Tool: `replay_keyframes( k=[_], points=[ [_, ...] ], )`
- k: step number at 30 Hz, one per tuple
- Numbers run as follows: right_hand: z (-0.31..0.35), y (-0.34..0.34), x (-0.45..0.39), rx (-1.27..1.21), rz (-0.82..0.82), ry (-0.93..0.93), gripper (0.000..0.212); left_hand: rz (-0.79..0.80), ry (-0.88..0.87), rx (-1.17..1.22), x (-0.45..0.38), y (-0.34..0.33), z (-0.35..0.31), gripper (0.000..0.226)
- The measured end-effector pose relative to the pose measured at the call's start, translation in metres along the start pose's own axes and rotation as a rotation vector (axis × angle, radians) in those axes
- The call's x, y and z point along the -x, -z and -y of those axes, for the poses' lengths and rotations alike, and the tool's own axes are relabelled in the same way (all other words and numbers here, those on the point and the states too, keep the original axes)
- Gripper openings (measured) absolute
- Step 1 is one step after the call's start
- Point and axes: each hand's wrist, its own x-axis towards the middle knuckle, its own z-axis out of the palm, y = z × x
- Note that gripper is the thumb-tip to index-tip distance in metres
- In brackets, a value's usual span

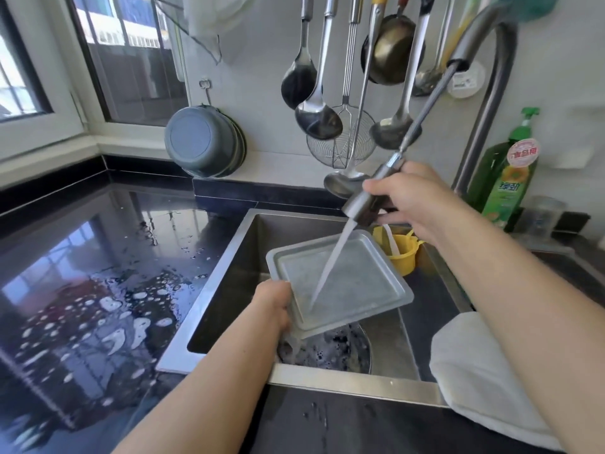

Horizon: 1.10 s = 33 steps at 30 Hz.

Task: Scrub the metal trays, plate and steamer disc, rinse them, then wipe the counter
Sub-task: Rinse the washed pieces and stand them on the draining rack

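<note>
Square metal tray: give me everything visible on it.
The square metal tray is dull grey, seemingly aluminium, shallow, with rounded corners and a flat raised rim. It is held tilted over the sink, its inner face up. The left hand grips its near-left corner. Water from the pull-out sprayer head, held by the right hand, strikes its base and runs off the low corner.

Wet square metal tray [343, 283], tilted

Matt metal tray [340, 283]; glossy wet black counter [98, 257].
</note>
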Motion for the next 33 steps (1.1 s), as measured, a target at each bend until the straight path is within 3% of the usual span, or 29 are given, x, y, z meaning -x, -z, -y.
replay_keyframes(
  k=[2, 7, 9, 11, 13, 15, 22, 27, 33],
  points=[
    [-0.007, -0.017, 0.002, -0.024, 0.054, -0.023, 0.023, -0.049, -0.024, -0.130, 0.008, 0.002, -0.004, 0.043],
    [-0.006, -0.047, -0.003, -0.109, 0.055, 0.003, 0.020, -0.134, -0.368, -0.683, 0.030, 0.006, -0.005, 0.079],
    [-0.005, -0.050, -0.005, -0.109, 0.054, 0.005, 0.017, -0.160, -0.431, -0.856, 0.028, 0.005, -0.005, 0.074],
    [-0.006, -0.049, -0.006, -0.089, 0.055, -0.005, 0.016, -0.195, -0.449, -0.935, 0.028, 0.006, -0.006, 0.055],
    [-0.007, -0.043, -0.006, -0.063, 0.072, -0.016, 0.017, -0.180, -0.458, -0.954, 0.029, 0.008, -0.006, 0.044],
    [-0.008, -0.036, -0.006, -0.040, 0.088, -0.031, 0.019, -0.152, -0.437, -0.949, 0.025, 0.009, -0.004, 0.046],
    [-0.014, -0.043, -0.017, -0.073, 0.042, -0.035, 0.026, -0.057, -0.462, -0.846, 0.018, 0.002, -0.003, 0.076],
    [-0.019, -0.058, -0.037, -0.138, -0.069, -0.012, 0.029, -0.082, -0.389, -0.813, 0.006, 0.004, -0.001, 0.036],
    [-0.030, -0.058, -0.053, -0.116, -0.136, 0.005, 0.036, -0.055, -0.384, -0.719, 0.008, 0.005, -0.003, 0.028]
  ],
)
